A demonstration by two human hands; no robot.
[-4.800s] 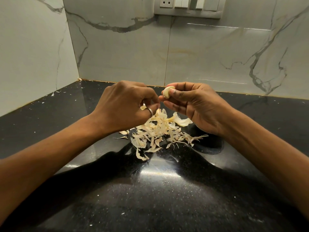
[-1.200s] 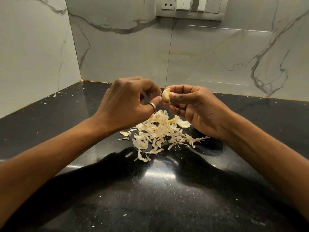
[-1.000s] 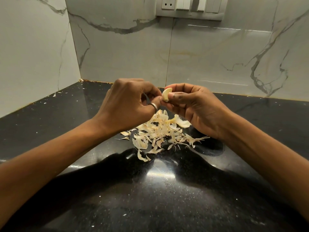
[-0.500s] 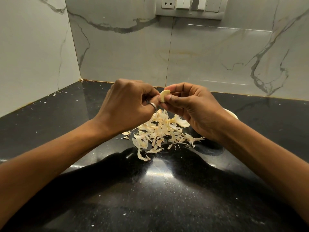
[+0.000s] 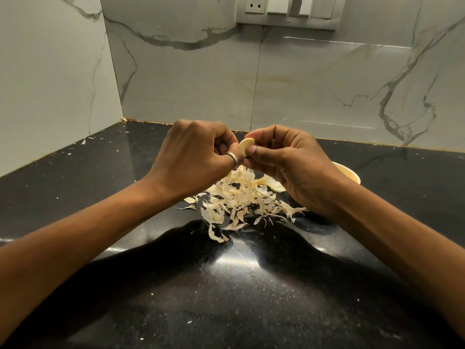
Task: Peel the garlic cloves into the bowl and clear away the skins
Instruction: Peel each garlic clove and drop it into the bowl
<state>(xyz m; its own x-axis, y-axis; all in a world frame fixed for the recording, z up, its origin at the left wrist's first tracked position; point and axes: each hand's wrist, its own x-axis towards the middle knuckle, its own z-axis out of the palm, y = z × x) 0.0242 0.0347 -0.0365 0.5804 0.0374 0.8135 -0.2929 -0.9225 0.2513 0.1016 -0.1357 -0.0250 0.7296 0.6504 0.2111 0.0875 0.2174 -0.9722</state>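
A pale garlic clove (image 5: pixel 245 148) is pinched between the thumb and fingers of my right hand (image 5: pixel 294 167), held above the counter. My left hand (image 5: pixel 198 157), a ring on its thumb, has its fingers curled and its thumb tip against the clove's lower end. Below both hands lies a loose pile of papery garlic skins (image 5: pixel 241 200) on the black countertop. A cream bowl (image 5: pixel 351 173) shows only as a rim behind my right wrist; its contents are hidden.
The black stone countertop (image 5: pixel 226 285) is glossy, speckled with small skin flecks. Marble-look walls meet in a corner at the back left. A switch and socket panel (image 5: pixel 286 11) sits high on the back wall.
Both hands stayed over the skin pile, working the clove. The clove turned slightly in my right fingers, and the bowl's rim came into view behind my right wrist.
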